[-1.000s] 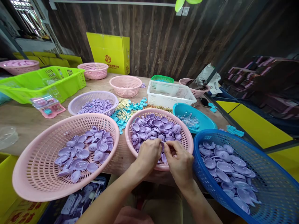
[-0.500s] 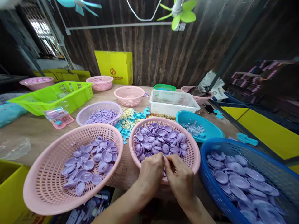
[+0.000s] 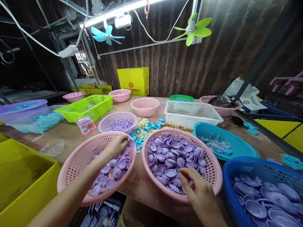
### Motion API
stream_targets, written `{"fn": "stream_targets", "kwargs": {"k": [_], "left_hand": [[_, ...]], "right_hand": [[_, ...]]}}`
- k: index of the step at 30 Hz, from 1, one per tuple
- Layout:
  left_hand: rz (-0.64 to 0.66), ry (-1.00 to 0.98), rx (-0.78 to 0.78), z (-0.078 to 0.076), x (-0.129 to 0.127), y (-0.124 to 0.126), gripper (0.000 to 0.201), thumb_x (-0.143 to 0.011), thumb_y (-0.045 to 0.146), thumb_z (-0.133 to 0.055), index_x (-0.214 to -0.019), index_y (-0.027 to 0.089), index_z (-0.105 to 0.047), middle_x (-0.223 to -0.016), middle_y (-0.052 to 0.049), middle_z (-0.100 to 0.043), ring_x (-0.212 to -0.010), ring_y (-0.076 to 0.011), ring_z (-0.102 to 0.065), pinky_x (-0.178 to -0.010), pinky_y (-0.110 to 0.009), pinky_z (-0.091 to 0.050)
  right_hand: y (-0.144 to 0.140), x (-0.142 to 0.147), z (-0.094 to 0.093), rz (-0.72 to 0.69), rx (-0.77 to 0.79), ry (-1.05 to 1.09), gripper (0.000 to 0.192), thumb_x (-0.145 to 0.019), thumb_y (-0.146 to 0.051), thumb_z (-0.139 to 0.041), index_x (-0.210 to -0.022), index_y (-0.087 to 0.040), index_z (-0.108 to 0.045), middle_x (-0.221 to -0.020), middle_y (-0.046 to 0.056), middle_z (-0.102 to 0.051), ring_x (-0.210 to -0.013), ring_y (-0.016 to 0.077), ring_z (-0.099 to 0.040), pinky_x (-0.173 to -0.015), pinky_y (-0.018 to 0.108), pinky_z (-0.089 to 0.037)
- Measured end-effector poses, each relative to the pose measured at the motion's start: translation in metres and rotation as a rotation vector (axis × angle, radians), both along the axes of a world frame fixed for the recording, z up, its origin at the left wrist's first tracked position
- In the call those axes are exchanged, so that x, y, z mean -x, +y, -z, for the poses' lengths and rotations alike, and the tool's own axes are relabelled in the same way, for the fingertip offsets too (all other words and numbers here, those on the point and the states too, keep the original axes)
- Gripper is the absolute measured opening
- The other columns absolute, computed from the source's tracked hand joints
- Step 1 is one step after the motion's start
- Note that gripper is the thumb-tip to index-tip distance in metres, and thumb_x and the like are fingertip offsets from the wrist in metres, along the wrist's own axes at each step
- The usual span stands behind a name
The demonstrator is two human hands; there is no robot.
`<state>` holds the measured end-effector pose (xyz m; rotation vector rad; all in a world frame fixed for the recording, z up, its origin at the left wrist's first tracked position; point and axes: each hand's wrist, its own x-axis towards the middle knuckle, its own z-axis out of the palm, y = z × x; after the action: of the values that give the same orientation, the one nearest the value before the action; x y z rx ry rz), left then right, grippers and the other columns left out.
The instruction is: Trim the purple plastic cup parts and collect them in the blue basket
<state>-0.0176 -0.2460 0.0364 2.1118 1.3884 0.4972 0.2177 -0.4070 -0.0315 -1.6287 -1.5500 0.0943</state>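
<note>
My left hand (image 3: 117,145) is closed over the far right part of the left pink basket (image 3: 71,170), with a small purple plastic piece (image 3: 131,143) like a shallow oval dish at its fingertips. Loose purple dish-like pieces (image 3: 106,168) lie below it in that basket. At the front of the middle pink basket (image 3: 214,179), my right hand (image 3: 197,189) hovers by the rim. Its thumb and forefinger are apart, and I see nothing between them. Purple dish-shaped pieces (image 3: 170,162) are heaped in this basket.
A blue basket (image 3: 228,183) with larger purple dishes stands at the right. Behind are a turquoise basin (image 3: 246,153) of clear parts, a white crate (image 3: 189,118), a lilac basket (image 3: 101,126) of tiny purple parts and a green crate (image 3: 71,116). Yellow boxes (image 3: 26,186) stand at the left.
My hands were together over the middle basket's front and have separated. The left has moved left to the left basket with a purple piece; the right stays by the middle basket. The view has shifted.
</note>
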Motion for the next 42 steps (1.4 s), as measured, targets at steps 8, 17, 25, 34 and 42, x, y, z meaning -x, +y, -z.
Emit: {"fn": "stream_targets", "kwargs": {"k": [8,17,25,34,42], "left_hand": [[-0.045,0.095,0.186,0.003,0.026,0.010,0.017,-0.072,0.008,-0.036,-0.060,0.016,-0.043,-0.041,0.006,-0.039,-0.032,-0.0078,-0.042,-0.034,-0.016,-0.027],[-0.089,0.789,-0.204,0.007,0.040,-0.015,0.035,-0.082,0.026,-0.038,-0.112,0.010,-0.047,-0.103,-0.017,-0.059,-0.097,-0.0285,-0.056,-0.074,-0.034,-0.044],[0.413,0.552,-0.255,0.006,-0.043,-0.045,0.024,-0.083,0.024,-0.041,-0.102,0.016,-0.054,-0.102,-0.010,-0.060,-0.093,-0.0218,-0.057,-0.080,-0.031,-0.042],[0.421,-0.237,0.200,0.023,-0.045,-0.084,0.048,-0.077,0.030,-0.051,-0.123,0.017,-0.043,-0.109,-0.011,-0.056,-0.100,-0.0217,-0.052,-0.086,-0.033,-0.041],[0.055,-1.047,0.875,0.048,-0.062,-0.095,0.056,-0.072,0.041,-0.059,-0.120,0.016,-0.043,-0.088,-0.006,-0.058,-0.069,-0.0134,-0.057,-0.064,-0.027,-0.047]], "right_hand": [[-0.009,-0.004,0.001,-0.008,0.087,-0.014,0.024,-0.084,-0.033,-0.041,-0.077,-0.018,-0.059,-0.075,0.005,-0.062,-0.069,0.0167,-0.058,-0.061,0.027,-0.046],[0.007,-0.025,0.005,0.065,0.346,-0.227,0.014,-0.077,-0.018,-0.050,-0.083,-0.019,-0.062,-0.084,0.004,-0.062,-0.072,0.0159,-0.059,-0.062,0.026,-0.042],[0.050,0.002,-0.004,-0.202,0.728,-0.629,0.027,-0.071,-0.003,-0.052,-0.089,-0.018,-0.065,-0.090,0.009,-0.063,-0.082,0.0210,-0.061,-0.060,0.025,-0.038],[0.042,0.002,-0.017,-0.194,0.497,-0.568,0.019,-0.082,-0.012,-0.045,-0.078,-0.017,-0.062,-0.078,0.005,-0.061,-0.072,0.0152,-0.058,-0.059,0.023,-0.038],[0.023,0.034,-0.041,-0.435,0.227,-0.266,0.013,-0.081,-0.013,-0.049,-0.078,-0.016,-0.061,-0.082,0.004,-0.059,-0.075,0.0130,-0.053,-0.066,0.022,-0.041]]}}
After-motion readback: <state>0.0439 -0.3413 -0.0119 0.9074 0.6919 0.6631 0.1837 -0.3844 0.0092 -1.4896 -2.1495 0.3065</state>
